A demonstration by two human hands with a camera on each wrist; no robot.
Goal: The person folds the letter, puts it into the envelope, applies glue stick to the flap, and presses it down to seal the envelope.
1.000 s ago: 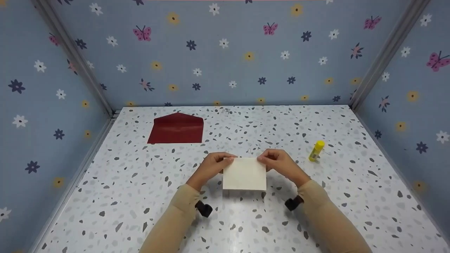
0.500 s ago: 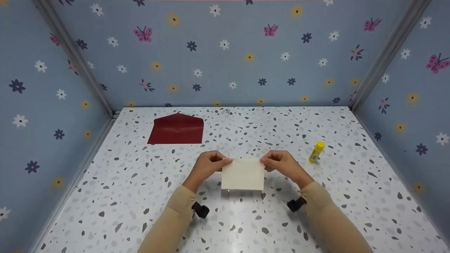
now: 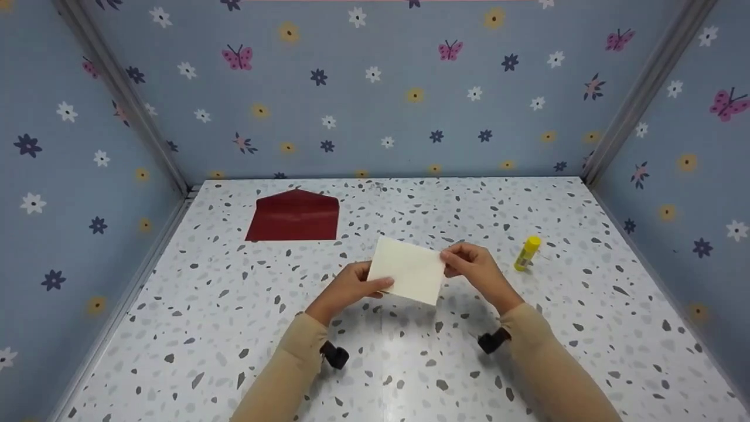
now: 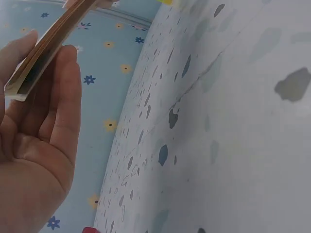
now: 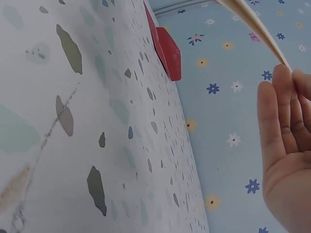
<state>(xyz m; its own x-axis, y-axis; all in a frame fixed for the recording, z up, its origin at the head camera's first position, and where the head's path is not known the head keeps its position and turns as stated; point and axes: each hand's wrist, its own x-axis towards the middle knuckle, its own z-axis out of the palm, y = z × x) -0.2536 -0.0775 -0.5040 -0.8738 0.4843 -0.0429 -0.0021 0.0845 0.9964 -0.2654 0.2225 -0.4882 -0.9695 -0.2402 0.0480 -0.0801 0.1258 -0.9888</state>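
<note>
A cream folded paper card (image 3: 410,272) is held tilted above the table between both hands. My left hand (image 3: 347,291) grips its lower left corner, thumb on the upper face and fingers beneath. At the upper right corner, my right hand (image 3: 477,271) pinches the edge between thumb and fingers. Seen edge-on in the left wrist view, the card (image 4: 48,46) shows several layers with a brownish inside, and the left hand (image 4: 41,145) curls around it. In the right wrist view the right hand (image 5: 291,141) holds the card's thin edge (image 5: 257,29). The card's underside is hidden in the head view.
A dark red envelope (image 3: 296,221) lies at the back left of the speckled table (image 3: 328,381) with its flap unfolded. A yellow glue stick (image 3: 527,254) is to the right of the right hand. Patterned blue walls (image 3: 387,105) stand at the back and sides.
The card has turned clockwise and risen a little. My left hand has shifted from its upper left corner to the lower left one; my right hand keeps the upper right corner.
</note>
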